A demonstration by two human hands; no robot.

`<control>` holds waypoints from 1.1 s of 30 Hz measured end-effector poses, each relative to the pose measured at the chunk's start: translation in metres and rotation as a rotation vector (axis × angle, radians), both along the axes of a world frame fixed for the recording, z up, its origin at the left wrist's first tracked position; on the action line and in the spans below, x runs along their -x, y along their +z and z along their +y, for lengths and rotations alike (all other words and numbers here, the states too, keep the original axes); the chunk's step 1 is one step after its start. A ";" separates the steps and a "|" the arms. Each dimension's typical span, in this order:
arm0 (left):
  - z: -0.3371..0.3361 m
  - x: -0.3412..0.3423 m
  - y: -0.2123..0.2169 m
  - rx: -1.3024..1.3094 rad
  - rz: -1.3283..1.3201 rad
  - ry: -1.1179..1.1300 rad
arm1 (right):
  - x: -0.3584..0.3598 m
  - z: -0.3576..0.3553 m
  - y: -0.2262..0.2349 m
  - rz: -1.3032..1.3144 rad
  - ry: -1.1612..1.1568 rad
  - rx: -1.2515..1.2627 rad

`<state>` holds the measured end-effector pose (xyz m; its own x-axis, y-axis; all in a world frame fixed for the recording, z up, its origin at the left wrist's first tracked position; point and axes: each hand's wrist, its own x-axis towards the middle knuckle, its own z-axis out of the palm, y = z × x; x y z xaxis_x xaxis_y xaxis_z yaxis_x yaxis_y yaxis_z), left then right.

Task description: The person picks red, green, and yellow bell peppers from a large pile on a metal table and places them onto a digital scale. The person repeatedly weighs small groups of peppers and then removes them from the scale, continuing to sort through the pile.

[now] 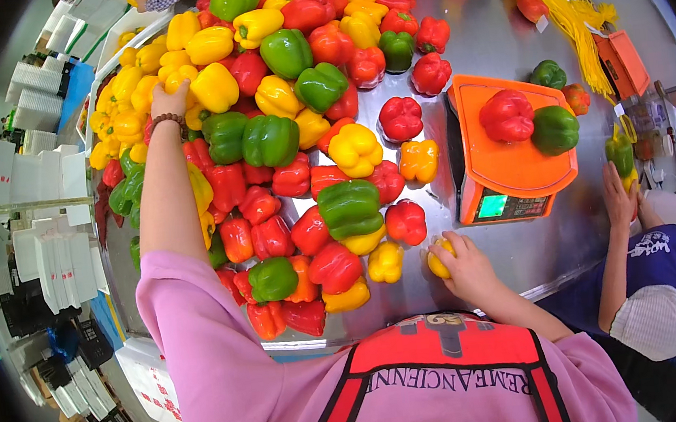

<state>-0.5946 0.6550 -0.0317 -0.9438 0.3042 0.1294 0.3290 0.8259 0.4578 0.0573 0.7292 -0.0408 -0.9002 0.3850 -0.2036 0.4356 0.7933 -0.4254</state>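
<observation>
My left hand point(168, 102), with a beaded bracelet on its wrist, reaches far into the pile at the left. Its fingers curl against a yellow bell pepper point(176, 76) among many other yellow ones. Near the table's front edge, my right hand point(470, 268) is closed around a small yellow bell pepper point(441, 259), partly covered by the fingers. Between my arms spreads a heap of red, green and yellow bell peppers. An orange scale point(506, 186) to the right of the heap carries a red bell pepper point(506, 117) and a green bell pepper point(555, 130).
The peppers lie on a metal table point(442, 282). At the right, a co-worker's hands point(620, 198) hold a green and yellow pepper bundle point(620, 153). Yellow ties point(576, 21) and an orange bin point(623, 61) are at the far right. White boxes point(54, 263) stand left.
</observation>
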 end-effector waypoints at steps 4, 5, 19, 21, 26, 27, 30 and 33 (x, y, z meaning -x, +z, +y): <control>-0.001 0.015 -0.007 0.009 -0.036 -0.121 | 0.001 -0.002 0.001 -0.013 -0.006 0.008; -0.013 0.026 -0.006 -0.066 -0.105 -0.176 | 0.001 -0.001 0.002 -0.020 -0.004 0.007; -0.087 -0.112 0.092 -0.359 -0.756 -0.598 | 0.003 -0.002 0.002 -0.066 0.003 0.005; -0.085 -0.129 0.099 -0.201 -0.757 -0.654 | 0.003 -0.002 0.004 -0.067 0.009 0.004; -0.079 -0.127 0.081 0.012 -0.842 -0.750 | 0.001 0.001 0.003 -0.094 0.015 0.006; -0.077 -0.117 0.076 -0.090 -0.823 -0.748 | 0.001 0.001 0.002 -0.095 0.013 0.007; -0.059 -0.082 0.061 -0.378 -0.534 -0.609 | 0.000 0.001 -0.002 -0.086 0.002 0.011; -0.050 -0.013 0.036 -0.141 0.098 -0.295 | 0.000 0.003 0.000 -0.069 -0.003 0.016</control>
<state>-0.5817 0.6046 0.0045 -0.7990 0.5347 0.2751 0.5922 0.6198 0.5150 0.0570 0.7320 -0.0408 -0.8826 0.3839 -0.2715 0.4667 0.7853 -0.4067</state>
